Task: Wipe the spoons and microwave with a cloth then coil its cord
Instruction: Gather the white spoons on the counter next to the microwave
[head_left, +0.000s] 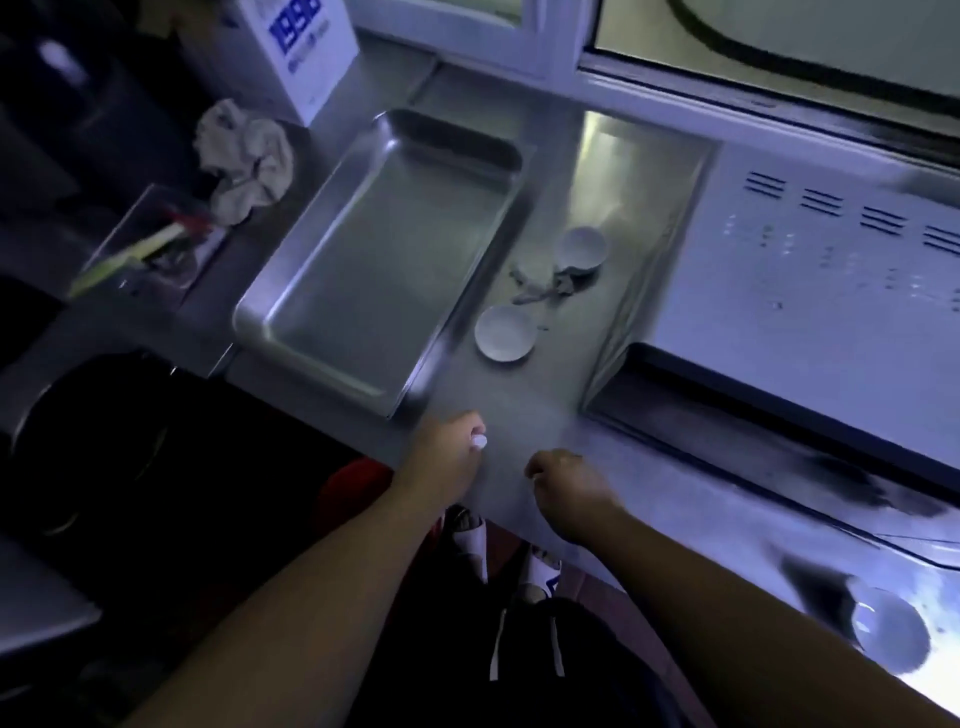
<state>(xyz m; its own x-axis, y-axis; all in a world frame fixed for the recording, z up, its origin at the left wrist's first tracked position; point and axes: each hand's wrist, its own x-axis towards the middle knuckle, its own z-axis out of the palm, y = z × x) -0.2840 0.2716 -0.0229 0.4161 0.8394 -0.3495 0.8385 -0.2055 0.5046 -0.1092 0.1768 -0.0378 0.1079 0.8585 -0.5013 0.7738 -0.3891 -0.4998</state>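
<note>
The white microwave (810, 312) stands at the right of the steel counter (519, 395), its vented top facing me and a round knob (889, 629) at the lower right. A crumpled grey cloth (244, 161) lies at the back left. Two small white rounded pieces, spoon bowls or little dishes (505, 332) (583, 247), rest beside the microwave with a dark tangle (545, 289) between them. My left hand (447, 457) is at the counter's front edge, closed around a small white tip (479, 441) that looks like a spoon handle. My right hand (566, 486) is beside it, fingers curled, with nothing visible in it.
An empty steel tray (374, 260) sits left of the white pieces. A clear box with red and green items (150, 244) and a white carton with blue print (296, 47) stand at the left. A window frame (675, 83) runs behind. A dark pot (93, 441) sits below left.
</note>
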